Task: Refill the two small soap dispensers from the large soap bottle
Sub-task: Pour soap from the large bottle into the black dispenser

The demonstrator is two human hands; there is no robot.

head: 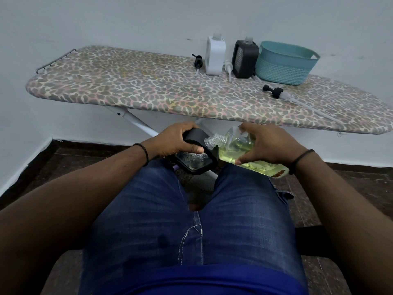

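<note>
Yellow soap bottle [244, 151] gripped in right hand [269, 143], neck at the black dispenser [196, 154] the left hand [177, 140] grips, below the board edge [191, 111].

A leopard-print fabric ironing board [131, 88] carries a white square dispenser [215, 56], black square dispenser [244, 60], teal woven plastic basket [285, 63] and 3 loose pump heads [273, 90].

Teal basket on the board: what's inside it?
The teal basket shows only a strip of its inner far wall; its near wall hides the bottom, so any contents cannot be seen.
</note>
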